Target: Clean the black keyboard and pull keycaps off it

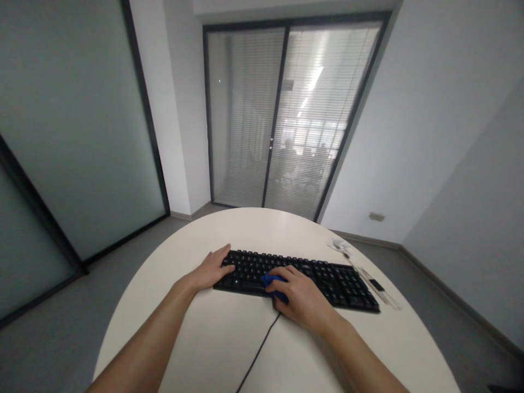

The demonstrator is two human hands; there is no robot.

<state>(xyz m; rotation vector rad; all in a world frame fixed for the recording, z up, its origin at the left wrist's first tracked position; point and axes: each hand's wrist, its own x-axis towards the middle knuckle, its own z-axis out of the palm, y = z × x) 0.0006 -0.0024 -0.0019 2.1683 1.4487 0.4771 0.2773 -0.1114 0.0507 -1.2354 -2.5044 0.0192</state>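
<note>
A black keyboard lies on a round cream table. At its left end my left hand rests with the fingers apart, the thumb over the left keys and the fingertips at the back left corner. My right hand is closed round a blue object, which looks like a soft cloth, over the front middle of the keyboard. Its underside and part of it are hidden by the fingers. A black cable runs from under the right hand to the near side of the table.
Near the table's right edge lie a small clear packet, a thin brush-like tool and a slim item with a dark part. Beyond the table stand a glass door with blinds, white walls and a frosted panel at the left.
</note>
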